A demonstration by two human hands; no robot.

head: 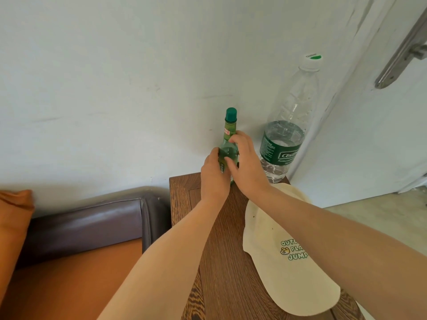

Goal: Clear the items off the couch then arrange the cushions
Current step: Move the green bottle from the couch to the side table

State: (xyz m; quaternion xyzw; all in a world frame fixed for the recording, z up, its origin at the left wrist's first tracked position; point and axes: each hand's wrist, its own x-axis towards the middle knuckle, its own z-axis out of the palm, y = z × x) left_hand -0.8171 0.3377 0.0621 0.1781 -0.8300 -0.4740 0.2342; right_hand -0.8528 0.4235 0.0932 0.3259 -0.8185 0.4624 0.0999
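Note:
A small green glass bottle [228,130] with a green cap stands upright at the back of a wooden side table [221,239], close to the wall. My left hand [213,174] grips its lower body from the left. My right hand [245,162] wraps its fingers round the bottle's middle from the right. Left of the table is the couch [87,225], with a dark leather arm and an orange seat. An orange cushion [13,218] leans at the far left edge.
A large clear water bottle [288,125], partly full, stands at the table's back right corner. A cream cap [284,250] with green lettering lies on the table under my right forearm. A white door with a metal handle [402,51] is at right.

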